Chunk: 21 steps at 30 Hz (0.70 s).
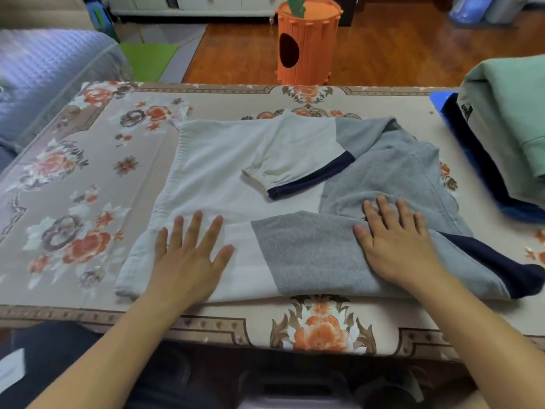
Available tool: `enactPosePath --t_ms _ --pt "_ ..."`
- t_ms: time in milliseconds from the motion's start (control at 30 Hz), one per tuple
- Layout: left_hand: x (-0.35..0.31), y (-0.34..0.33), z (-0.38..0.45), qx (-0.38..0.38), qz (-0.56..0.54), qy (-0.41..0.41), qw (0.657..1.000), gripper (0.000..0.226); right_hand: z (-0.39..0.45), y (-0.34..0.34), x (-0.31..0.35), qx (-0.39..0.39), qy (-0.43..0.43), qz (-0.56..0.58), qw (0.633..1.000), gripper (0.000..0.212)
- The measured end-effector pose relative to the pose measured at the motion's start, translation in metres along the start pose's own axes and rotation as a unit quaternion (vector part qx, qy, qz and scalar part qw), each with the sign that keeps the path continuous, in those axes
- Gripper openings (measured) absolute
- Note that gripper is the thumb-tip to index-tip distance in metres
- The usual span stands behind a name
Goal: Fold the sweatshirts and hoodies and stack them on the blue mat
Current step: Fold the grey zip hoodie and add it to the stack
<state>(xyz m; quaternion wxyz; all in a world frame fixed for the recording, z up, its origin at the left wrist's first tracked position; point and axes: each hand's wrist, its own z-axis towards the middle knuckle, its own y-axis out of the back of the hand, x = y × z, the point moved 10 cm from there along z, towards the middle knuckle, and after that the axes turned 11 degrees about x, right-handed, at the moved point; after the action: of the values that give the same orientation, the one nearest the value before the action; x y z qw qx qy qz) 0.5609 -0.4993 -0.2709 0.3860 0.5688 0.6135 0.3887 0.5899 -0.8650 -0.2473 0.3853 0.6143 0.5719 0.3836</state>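
Head view: the hoodie [265,178], white, grey and navy, is spread on the floral table cover [88,178], left of the blue mat [436,101] where folded garments [507,119] are stacked. Both sleeves are folded in. Left hand [188,258] and right hand [398,240] are pressed flat, fingers spread, nothing gripped. Its long axis runs left–right, hem left, hood toward the mat. Creases are best smoothed outward before the body is folded across.

Home living room. Low table [124,160] covered with a floral cloth, quilted blue sofa [50,75] to the left. Wooden floor [383,54] beyond, with an orange carrot-shaped pet house [306,45] standing on it. White cabinet base [194,4] along the far wall. Folded clothes [513,119] stacked at table's right end.
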Motion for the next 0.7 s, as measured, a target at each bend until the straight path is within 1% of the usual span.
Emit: enactPosePath --t_ms 133,167,233,267,333,433,467,533,567,633,700 --pt "-0.002 0.003 0.002 0.031 -0.008 0.004 0.999 0.071 0.002 0.005 0.004 0.05 -0.006 0.006 0.999 0.072" --pt "-0.003 0.008 0.003 0.029 -0.014 0.0 0.999 0.07 0.004 0.015 0.009 0.043 0.004 0.017 0.999 0.071" --pt "-0.007 0.021 0.007 0.012 -0.033 -0.016 0.999 0.068 0.009 0.048 0.025 -0.011 0.047 0.045 0.998 0.066" --pt "-0.008 0.03 0.014 0.002 -0.048 -0.026 0.999 0.067 0.015 0.065 0.035 -0.037 0.074 0.059 0.995 0.063" --pt "-0.002 0.05 0.043 -0.027 -0.072 -0.04 0.996 0.063 0.038 0.092 0.057 -0.062 0.12 0.083 0.987 0.058" --pt "0.023 0.104 0.108 -0.122 -0.129 -0.057 0.982 0.056 0.105 0.118 0.086 -0.07 0.142 0.061 0.985 0.054" --pt "0.035 0.122 0.132 -0.137 -0.139 -0.051 0.98 0.053 0.131 0.125 0.093 -0.073 0.143 0.047 0.986 0.054" --pt "0.051 0.155 0.184 -0.135 -0.121 -0.048 0.982 0.057 0.182 0.131 0.101 -0.078 0.139 0.013 0.987 0.055" --pt "0.053 0.168 0.207 -0.126 -0.107 -0.06 0.984 0.057 0.203 0.128 0.102 -0.076 0.132 -0.004 0.988 0.057" --pt "0.051 0.186 0.248 -0.088 -0.116 -0.092 0.985 0.052 0.232 0.111 0.101 -0.067 0.114 -0.031 0.991 0.062" --pt "0.051 0.193 0.283 -0.036 -0.109 -0.098 0.989 0.044 0.243 0.095 0.095 -0.072 0.092 -0.032 0.993 0.06"
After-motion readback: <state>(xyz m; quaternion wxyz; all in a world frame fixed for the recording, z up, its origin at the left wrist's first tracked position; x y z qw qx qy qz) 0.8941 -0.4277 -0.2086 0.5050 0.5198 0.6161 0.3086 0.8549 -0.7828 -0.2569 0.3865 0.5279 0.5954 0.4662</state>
